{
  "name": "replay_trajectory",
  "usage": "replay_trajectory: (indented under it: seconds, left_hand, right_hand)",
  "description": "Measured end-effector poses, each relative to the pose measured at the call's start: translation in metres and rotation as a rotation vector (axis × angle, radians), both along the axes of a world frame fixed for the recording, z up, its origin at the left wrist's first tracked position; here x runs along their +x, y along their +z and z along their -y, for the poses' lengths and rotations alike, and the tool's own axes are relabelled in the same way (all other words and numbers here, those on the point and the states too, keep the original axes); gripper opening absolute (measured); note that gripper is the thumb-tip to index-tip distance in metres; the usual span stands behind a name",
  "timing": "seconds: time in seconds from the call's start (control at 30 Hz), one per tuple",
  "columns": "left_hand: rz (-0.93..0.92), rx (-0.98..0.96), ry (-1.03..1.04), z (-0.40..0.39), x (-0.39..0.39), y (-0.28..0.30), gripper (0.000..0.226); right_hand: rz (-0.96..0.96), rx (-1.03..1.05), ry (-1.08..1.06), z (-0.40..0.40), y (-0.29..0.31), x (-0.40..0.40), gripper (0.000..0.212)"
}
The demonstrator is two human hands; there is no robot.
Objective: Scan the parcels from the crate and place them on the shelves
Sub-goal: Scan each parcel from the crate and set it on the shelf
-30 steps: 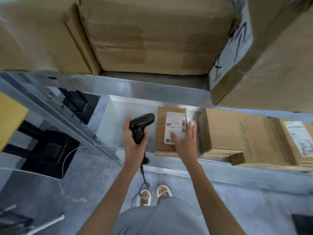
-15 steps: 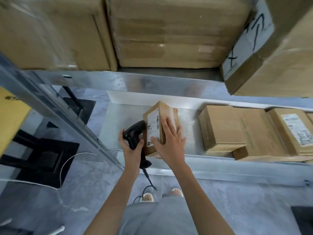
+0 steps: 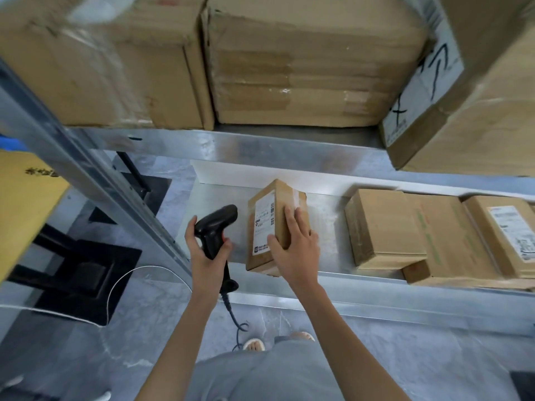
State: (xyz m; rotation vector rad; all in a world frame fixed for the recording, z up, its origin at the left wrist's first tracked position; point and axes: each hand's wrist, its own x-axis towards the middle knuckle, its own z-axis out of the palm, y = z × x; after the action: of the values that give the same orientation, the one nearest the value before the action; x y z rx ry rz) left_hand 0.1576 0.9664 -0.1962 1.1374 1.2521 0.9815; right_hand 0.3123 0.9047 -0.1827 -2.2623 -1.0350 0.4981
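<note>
A small brown cardboard parcel (image 3: 273, 215) stands on its edge on the lower metal shelf (image 3: 327, 224), its white label facing left. My right hand (image 3: 295, 250) grips it from the top and right side, thumb on the label face. My left hand (image 3: 205, 256) holds a black barcode scanner (image 3: 215, 230) by its handle just left of the parcel, head pointing toward the label. The scanner's cable hangs down to the floor.
Three more brown parcels (image 3: 385, 227) lie at the right on the same shelf. Large cardboard boxes (image 3: 315, 68) fill the upper shelf. A slanted metal upright (image 3: 95, 180) stands at the left, with a yellow box (image 3: 26, 204) and a black frame (image 3: 84, 273) beyond it.
The parcel went from lying flat, label up, to standing on its edge with the label facing left toward the scanner. My right hand moved onto its top and side. The scanner stayed beside it.
</note>
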Motion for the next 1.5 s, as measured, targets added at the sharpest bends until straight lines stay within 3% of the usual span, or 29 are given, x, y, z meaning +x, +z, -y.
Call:
replay_trajectory:
  seconds: [0.1, 0.3, 0.53, 1.1, 1.5]
  left_hand:
    - [0.013, 0.108, -0.113, -0.008, -0.019, 0.015, 0.081]
    - [-0.230, 0.368, -0.380, -0.014, -0.052, 0.054, 0.090]
    - [-0.294, 0.527, -0.564, -0.014, -0.061, 0.090, 0.095]
    - [-0.385, 0.639, -0.593, -0.013, -0.071, 0.090, 0.096]
    - [-0.399, 0.690, -0.555, -0.011, -0.078, 0.087, 0.067]
  right_hand:
    - [0.063, 0.018, 0.093, 0.002, 0.006, 0.016, 0.075]
    - [0.126, 0.100, 0.316, 0.003, 0.049, 0.061, 0.078]
    - [0.023, 0.080, 0.480, -0.001, 0.077, 0.073, 0.078]
    - [-0.013, 0.021, 0.497, 0.000, 0.087, 0.064, 0.076]
    - [-0.039, 0.013, 0.483, -0.001, 0.084, 0.060, 0.076]
